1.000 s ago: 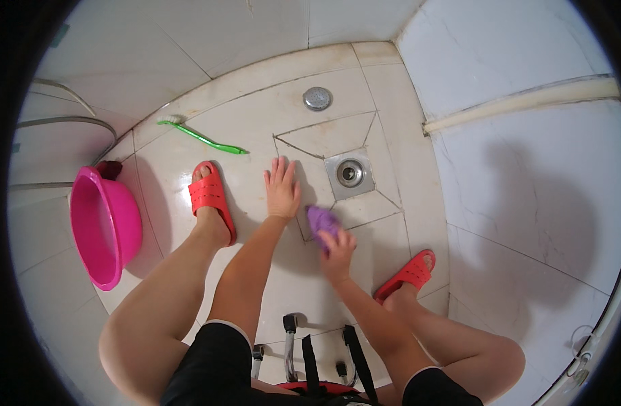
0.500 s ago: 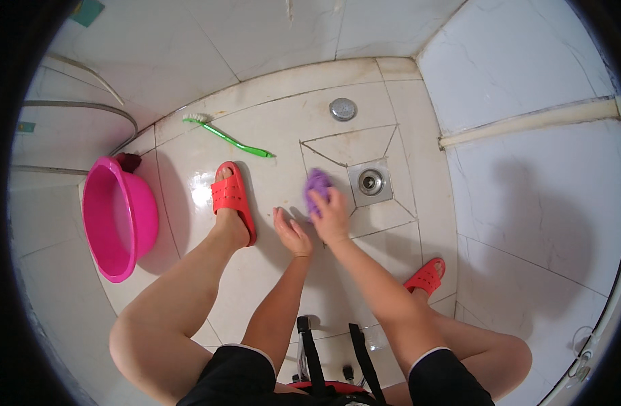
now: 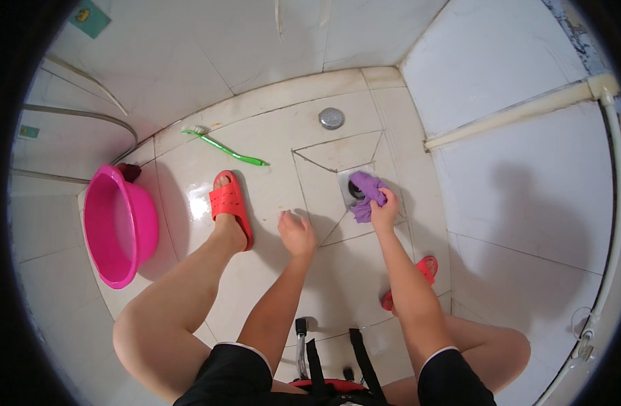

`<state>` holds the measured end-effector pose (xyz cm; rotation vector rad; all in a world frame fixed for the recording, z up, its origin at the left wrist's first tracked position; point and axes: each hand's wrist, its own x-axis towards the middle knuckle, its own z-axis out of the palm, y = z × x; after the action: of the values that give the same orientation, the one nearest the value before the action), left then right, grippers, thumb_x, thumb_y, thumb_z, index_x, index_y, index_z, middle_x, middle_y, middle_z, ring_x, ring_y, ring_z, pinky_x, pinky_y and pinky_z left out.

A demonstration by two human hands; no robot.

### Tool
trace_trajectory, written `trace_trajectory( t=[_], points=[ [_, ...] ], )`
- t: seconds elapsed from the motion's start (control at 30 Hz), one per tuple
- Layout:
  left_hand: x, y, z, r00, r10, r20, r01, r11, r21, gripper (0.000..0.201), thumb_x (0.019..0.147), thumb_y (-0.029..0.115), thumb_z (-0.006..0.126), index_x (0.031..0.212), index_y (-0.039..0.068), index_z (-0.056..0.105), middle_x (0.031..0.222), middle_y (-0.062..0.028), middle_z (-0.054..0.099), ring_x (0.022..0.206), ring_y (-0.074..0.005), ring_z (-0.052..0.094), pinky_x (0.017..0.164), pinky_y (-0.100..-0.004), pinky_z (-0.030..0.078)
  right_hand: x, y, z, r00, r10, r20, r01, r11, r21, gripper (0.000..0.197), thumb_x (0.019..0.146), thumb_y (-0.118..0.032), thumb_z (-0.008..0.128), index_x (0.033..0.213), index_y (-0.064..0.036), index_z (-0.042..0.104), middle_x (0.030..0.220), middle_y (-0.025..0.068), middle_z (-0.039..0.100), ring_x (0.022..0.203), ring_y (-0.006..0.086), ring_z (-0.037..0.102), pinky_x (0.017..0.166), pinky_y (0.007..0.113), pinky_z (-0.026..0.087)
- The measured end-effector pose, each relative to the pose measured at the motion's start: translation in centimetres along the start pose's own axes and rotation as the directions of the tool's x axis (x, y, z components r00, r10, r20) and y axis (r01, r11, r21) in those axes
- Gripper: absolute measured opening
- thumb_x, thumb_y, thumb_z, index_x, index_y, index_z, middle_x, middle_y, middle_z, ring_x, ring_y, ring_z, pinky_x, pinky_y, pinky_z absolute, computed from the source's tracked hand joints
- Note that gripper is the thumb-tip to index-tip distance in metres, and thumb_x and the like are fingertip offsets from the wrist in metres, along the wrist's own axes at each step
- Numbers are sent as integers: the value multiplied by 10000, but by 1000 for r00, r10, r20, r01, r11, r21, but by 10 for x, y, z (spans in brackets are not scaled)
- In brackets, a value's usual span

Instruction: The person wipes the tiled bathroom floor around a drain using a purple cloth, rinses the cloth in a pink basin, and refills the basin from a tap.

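My right hand [image 3: 385, 211] grips a bunched purple cloth [image 3: 369, 196] over the square floor drain [image 3: 348, 178]. The cloth hangs down and covers much of the drain; the dark round opening shows at its left. My left hand [image 3: 297, 235] holds nothing and hovers low over the tiles to the left, its fingers loosely bent and a little apart. Its fingertips are partly hidden by the hand itself.
A green long-handled brush [image 3: 226, 150] lies on the floor at the far left. A pink basin [image 3: 144, 227] leans tilted by the left wall. A round metal floor cap [image 3: 331, 118] sits beyond the drain. My feet wear red slippers [image 3: 230, 201].
My right hand has carried the purple cloth from the tiles left of the drain rightward onto it. My left hand has shifted slightly right, its fingers more bent. The view has shifted a little.
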<state>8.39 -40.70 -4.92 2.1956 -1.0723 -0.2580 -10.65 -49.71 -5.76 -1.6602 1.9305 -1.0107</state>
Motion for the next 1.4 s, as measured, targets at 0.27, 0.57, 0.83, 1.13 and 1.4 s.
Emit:
trace_trajectory(
  t=[0.27, 0.57, 0.83, 1.13, 1.4],
  points=[
    [23, 118, -25, -51, 59, 997, 988, -139, 59, 746, 829, 646, 396, 1240, 26, 449, 1186, -173, 523, 1064, -327, 522, 884, -510, 415, -20, -95, -65, 801, 553, 229, -527, 469, 709, 289, 690, -33, 673, 949, -8, 546, 917, 67, 560, 818, 133, 538, 701, 268, 461],
    [31, 128, -19, 209, 134, 969, 977, 1, -211, 338, 879, 334, 560, 990, 15, 541, 904, -89, 603, 741, -200, 622, 636, -317, 534, -14, -90, -94, 901, -87, 425, -1, 979, 204, 236, 664, -101, 714, 799, -23, 537, 815, 48, 531, 762, 164, 519, 705, 282, 438],
    [39, 162, -36, 133, 405, 904, 975, -215, -47, 429, 888, 396, 519, 1128, 43, 481, 1049, -93, 583, 919, -207, 608, 751, -313, 527, 56, -106, -92, 645, 155, 748, -697, 520, 494, 182, 785, -100, 554, 948, -19, 560, 1155, 157, 552, 1040, 225, 532, 911, 329, 424],
    [47, 151, 7, -23, 390, 920, 989, 145, -37, 252, 722, -30, 656, 914, 83, 539, 783, -45, 589, 655, -118, 564, 514, -222, 461, 107, -117, -80, 194, -153, 969, -680, 691, 245, 201, 712, -78, 655, 891, -18, 587, 1027, 134, 603, 924, 187, 577, 830, 318, 470],
    [46, 167, 31, 178, 52, 983, 944, 273, -185, 238, 677, -69, 641, 817, 98, 545, 704, -25, 555, 593, -81, 508, 428, -217, 333, 115, -117, -53, 408, 37, 912, -457, 873, 169, 184, 652, -15, 711, 691, -55, 535, 733, 6, 558, 653, 81, 484, 579, 232, 400]
  ],
)
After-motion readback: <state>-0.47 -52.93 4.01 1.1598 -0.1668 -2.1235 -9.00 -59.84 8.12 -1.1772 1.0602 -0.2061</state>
